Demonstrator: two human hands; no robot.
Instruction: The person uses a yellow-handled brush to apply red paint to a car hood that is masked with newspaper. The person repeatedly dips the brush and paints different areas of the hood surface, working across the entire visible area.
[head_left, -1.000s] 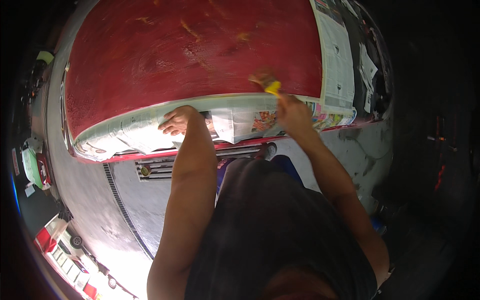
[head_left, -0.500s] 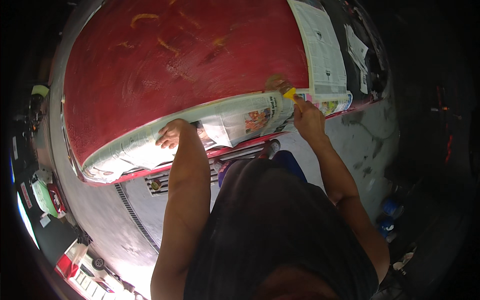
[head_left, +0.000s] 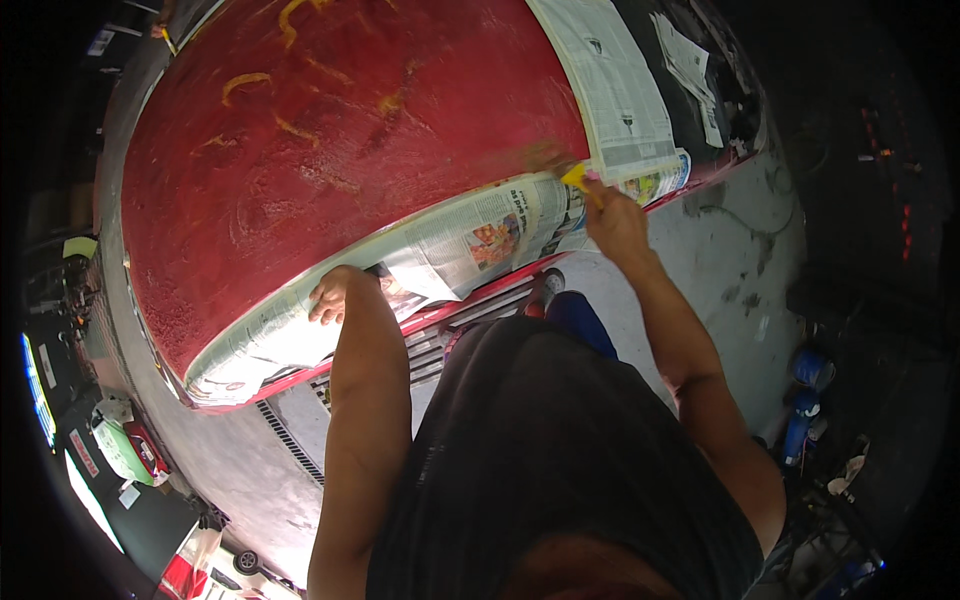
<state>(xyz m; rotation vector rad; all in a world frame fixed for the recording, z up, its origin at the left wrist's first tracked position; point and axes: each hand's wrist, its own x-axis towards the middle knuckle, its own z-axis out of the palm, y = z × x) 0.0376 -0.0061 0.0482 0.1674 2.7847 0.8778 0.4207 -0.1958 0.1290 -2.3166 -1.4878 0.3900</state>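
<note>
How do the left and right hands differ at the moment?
The left hand is open, with nothing seen in its grasp; the right hand is closed around a yellow brush. The left hand is over the brightly lit stretch of newspaper; the right hand is near the corner of the red panel. Both are bare.

Strong light from the lower left bleaches the floor (head_left: 280,525) and the left end of the newspaper (head_left: 440,245); the right side sinks into shadow. Faint glints mark the panel (head_left: 350,120). Blur smears the brush (head_left: 568,172), and fisheye distortion bends edges toward black corners.
</note>
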